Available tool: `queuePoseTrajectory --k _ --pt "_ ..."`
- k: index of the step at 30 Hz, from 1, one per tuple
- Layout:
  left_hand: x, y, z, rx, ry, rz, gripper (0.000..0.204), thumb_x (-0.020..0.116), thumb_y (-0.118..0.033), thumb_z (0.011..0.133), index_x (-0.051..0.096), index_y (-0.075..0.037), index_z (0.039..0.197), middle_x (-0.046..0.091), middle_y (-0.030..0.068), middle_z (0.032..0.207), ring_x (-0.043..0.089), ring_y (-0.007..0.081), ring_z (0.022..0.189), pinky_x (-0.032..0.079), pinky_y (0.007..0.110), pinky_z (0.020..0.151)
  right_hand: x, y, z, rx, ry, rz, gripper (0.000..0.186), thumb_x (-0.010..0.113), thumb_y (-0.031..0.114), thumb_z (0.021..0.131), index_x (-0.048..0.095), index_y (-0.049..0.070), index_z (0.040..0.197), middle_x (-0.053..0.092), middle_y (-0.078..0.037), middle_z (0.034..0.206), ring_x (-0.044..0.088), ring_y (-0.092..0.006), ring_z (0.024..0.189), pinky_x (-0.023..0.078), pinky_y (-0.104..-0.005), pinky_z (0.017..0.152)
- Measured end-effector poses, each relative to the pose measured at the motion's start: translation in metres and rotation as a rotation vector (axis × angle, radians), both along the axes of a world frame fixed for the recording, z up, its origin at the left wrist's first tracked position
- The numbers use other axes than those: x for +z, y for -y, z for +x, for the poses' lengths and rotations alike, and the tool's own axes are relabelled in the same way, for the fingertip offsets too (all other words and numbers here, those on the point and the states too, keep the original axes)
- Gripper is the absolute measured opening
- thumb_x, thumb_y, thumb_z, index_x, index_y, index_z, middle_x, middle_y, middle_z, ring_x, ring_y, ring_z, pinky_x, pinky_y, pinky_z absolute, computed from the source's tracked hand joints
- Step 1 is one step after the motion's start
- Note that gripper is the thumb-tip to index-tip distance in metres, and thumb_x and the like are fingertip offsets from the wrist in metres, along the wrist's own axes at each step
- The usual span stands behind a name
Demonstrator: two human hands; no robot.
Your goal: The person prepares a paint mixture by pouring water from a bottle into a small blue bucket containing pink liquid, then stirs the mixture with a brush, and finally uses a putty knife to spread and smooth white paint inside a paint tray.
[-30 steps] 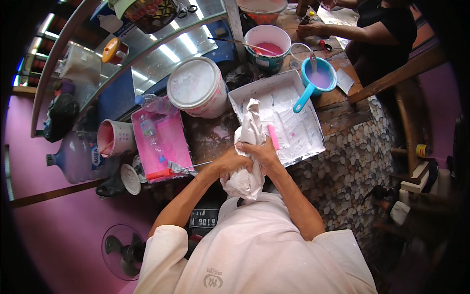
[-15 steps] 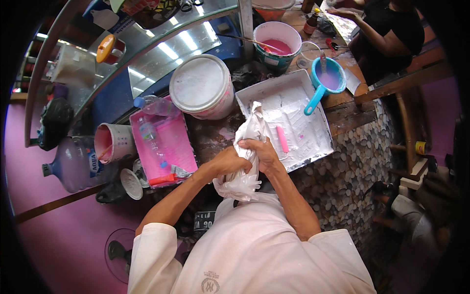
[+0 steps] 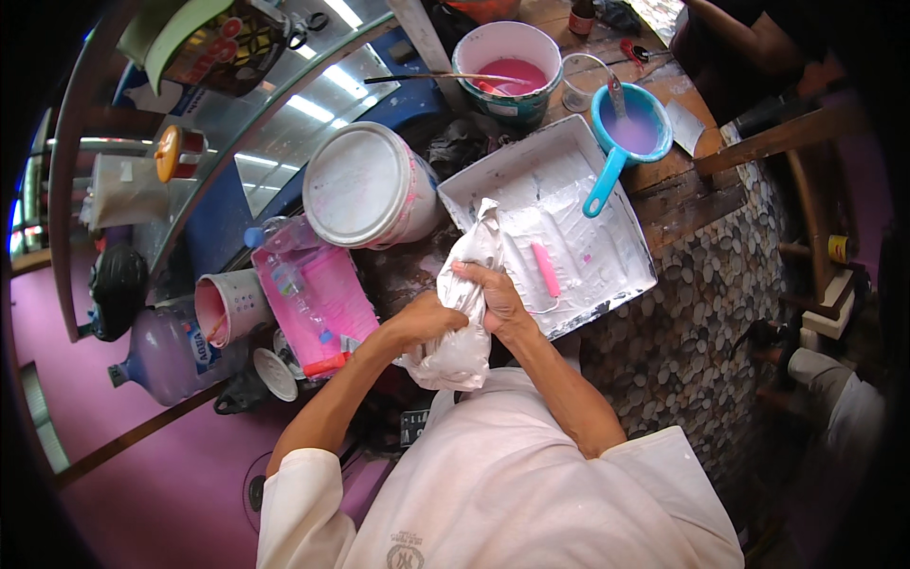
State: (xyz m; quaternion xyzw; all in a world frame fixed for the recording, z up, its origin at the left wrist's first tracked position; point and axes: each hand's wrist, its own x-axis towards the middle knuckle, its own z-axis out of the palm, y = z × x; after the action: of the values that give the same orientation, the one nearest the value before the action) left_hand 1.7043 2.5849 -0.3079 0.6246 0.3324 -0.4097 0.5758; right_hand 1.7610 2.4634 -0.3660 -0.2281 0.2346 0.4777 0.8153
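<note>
Both my hands grip a crumpled white plastic bag [image 3: 450, 363], held in front of my shirt by the table's near edge. My left hand [image 3: 428, 318] is closed on the bag's left side, its fingertips partly hidden in the folds. My right hand [image 3: 497, 300] wraps the right side, its thumb lying across the front. The bag's narrow twisted top points up over a white paint tray [image 3: 592, 180]. A pink-handled paint roller [image 3: 546, 269] lies in that tray, just right of my right hand. What the bag holds cannot be seen.
A lidded white bucket [image 3: 355, 180] stands beyond my hands, and a bucket of pink paint [image 3: 512, 104] behind the tray. A blue dipper [image 3: 630, 133] overhangs the tray's far right corner. At left are a pink tray [image 3: 332, 280] with plastic bottles and a large water jug [image 3: 161, 356].
The view has shifted and tilted a little. Both hands keep their hold on the bag, whose lower part now looks rounder and fuller, with its loose bottom edge less spread.
</note>
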Motion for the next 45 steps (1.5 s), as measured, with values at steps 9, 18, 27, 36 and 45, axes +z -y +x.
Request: queuePoseTrajectory --k 9,18,27,36,45 --pt "0.013 -0.004 0.024 0.050 -0.102 0.048 0.032 0.062 -0.005 0.063 0.061 0.003 0.094 0.060 0.0082 0.082 0.058 0.0178 0.073 0.046 0.032 0.064 0.001 -0.002 0.011 -0.062 -0.039 0.018 0.019 0.063 -0.001 0.076 0.060 -0.002 0.095 0.064 -0.010 0.084 0.064 -0.0190 0.073 0.055 -0.0327 0.068" --pt "-0.001 -0.002 0.032 -0.150 -0.182 -0.013 0.045 0.064 -0.003 0.059 0.059 0.001 0.103 0.060 0.0083 0.089 0.057 0.0202 0.082 0.047 0.032 0.074 -0.022 0.010 0.018 0.016 -0.094 0.130 0.024 0.063 0.004 0.080 0.059 0.000 0.104 0.064 -0.009 0.084 0.064 -0.0187 0.075 0.054 -0.0325 0.072" --pt "0.006 -0.005 0.042 -0.107 -0.138 0.027 0.043 0.065 -0.004 0.060 0.060 0.004 0.102 0.062 0.0101 0.087 0.058 0.0197 0.079 0.047 0.031 0.071 -0.031 0.000 0.017 -0.026 -0.218 0.109 0.016 0.064 0.004 0.080 0.058 0.004 0.095 0.061 -0.006 0.080 0.063 -0.0171 0.068 0.054 -0.0327 0.063" --pt "0.001 -0.002 0.046 -0.154 -0.178 0.037 0.032 0.067 -0.011 0.064 0.065 0.002 0.094 0.064 0.0094 0.083 0.059 0.0183 0.074 0.047 0.031 0.069 -0.015 -0.002 0.027 -0.121 -0.236 -0.024 0.011 0.067 0.009 0.079 0.058 0.009 0.085 0.058 -0.002 0.072 0.059 -0.0121 0.061 0.050 -0.0288 0.054" --pt "0.003 0.010 0.055 0.007 -0.149 -0.065 0.039 0.072 -0.017 0.071 0.062 0.002 0.104 0.065 0.0099 0.092 0.060 0.0171 0.083 0.046 0.031 0.077 -0.021 0.004 0.039 -0.095 -0.206 -0.070 0.017 0.066 0.016 0.080 0.056 0.005 0.090 0.058 -0.004 0.072 0.060 -0.0152 0.061 0.053 -0.0295 0.056"
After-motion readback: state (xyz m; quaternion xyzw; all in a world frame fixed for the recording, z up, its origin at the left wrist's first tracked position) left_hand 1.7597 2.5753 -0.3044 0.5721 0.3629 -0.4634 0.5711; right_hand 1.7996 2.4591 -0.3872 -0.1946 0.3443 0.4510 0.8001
